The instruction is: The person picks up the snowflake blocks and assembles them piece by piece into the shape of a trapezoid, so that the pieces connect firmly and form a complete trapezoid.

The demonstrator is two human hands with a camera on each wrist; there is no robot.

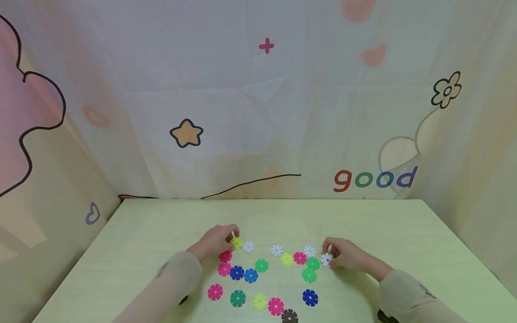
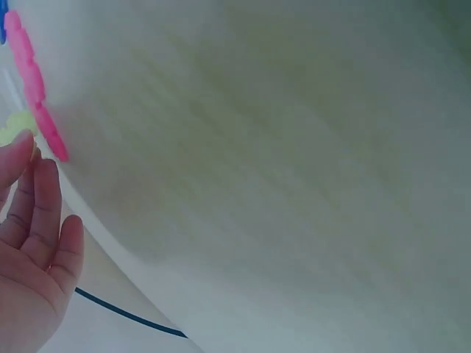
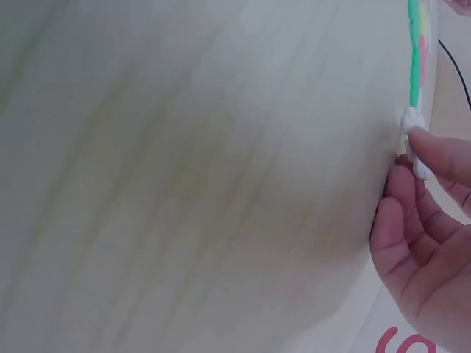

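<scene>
My left hand (image 1: 218, 238) pinches a yellow notched plastic disc (image 1: 237, 243) at the far left of a group of such discs. A white disc (image 1: 248, 246) lies just right of it, and a pink disc (image 1: 225, 256) just below. At the group's right end, my right hand (image 1: 348, 255) grips another white disc (image 1: 326, 260) between thumb and fingers. Close beside that one are a green disc (image 1: 313, 264) and a further white disc (image 1: 309, 250). In the right wrist view, the thumb and fingertips (image 3: 418, 140) sit at the white disc's edge.
Between the hands lie a white disc (image 1: 276, 250), a yellow one (image 1: 287, 259) and a green one (image 1: 261, 265). Nearer me are several more, including a dark blue disc (image 1: 310, 297) and a brown disc (image 1: 290, 316). A printed curtain (image 1: 242, 134) stands behind the table (image 1: 133, 251).
</scene>
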